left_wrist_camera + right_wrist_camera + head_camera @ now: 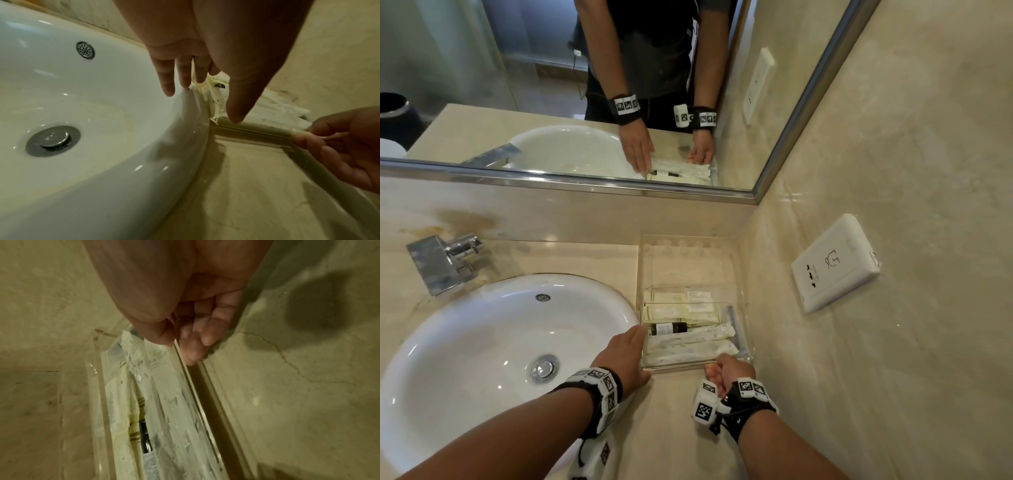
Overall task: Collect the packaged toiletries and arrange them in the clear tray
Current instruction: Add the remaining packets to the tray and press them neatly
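At lower frame our right hand (726, 371) pinches the filled clear tray (690, 366), flat left hand (625, 356) steadying; next we square it gently.

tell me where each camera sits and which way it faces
Head: worn on the head, looking down at the clear tray by the sink; both forearms show.
Left wrist: along the left hand at the sink rim.
Right wrist: along the right hand, pinching the tray wall.
All share the tray with packaged toiletries.
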Demonstrator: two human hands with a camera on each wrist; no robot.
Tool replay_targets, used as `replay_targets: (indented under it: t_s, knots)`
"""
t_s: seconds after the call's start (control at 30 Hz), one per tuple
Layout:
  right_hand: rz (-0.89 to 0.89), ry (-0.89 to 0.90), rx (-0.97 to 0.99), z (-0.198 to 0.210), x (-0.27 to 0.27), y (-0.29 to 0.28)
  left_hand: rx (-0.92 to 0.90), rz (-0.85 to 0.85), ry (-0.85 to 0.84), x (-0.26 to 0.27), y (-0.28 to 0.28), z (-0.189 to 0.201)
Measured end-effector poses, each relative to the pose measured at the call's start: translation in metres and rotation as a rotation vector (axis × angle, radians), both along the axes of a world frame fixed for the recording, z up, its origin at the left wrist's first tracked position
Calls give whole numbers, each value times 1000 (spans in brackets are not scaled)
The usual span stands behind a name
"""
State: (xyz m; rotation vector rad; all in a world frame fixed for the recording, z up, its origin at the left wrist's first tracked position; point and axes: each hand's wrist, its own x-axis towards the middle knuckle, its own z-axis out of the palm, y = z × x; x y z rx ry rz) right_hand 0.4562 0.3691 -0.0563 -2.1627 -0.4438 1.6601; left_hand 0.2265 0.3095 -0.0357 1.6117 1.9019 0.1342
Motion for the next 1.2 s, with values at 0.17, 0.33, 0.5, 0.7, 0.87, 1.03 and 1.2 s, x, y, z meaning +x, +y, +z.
replay_targets:
  t_s: [0.17,0.33,0.5,0.7,0.87,1.03,1.2]
  knots:
    - [0,7,-2,4,-1,11,40,-16,20,-3,10,-5]
    - [-18,9,-17,7,-5,23,36,-19,55,-6,24,-9]
    - [-25,-4,-13,8,-6,33,34,-33,85,-5,34,-9]
    - [-40,-29,-4,-1,6,31,2,-67,102,3,36,-5]
    - [-46,10,8,-5,-8,42,-16,-39,146,-7,43,2]
    - [27,-13,20,-7,-18,53,-42,-14,160,-20,54,5]
    - [15,1,33,-10,-19,58,-60,-44,190,-24,62,8]
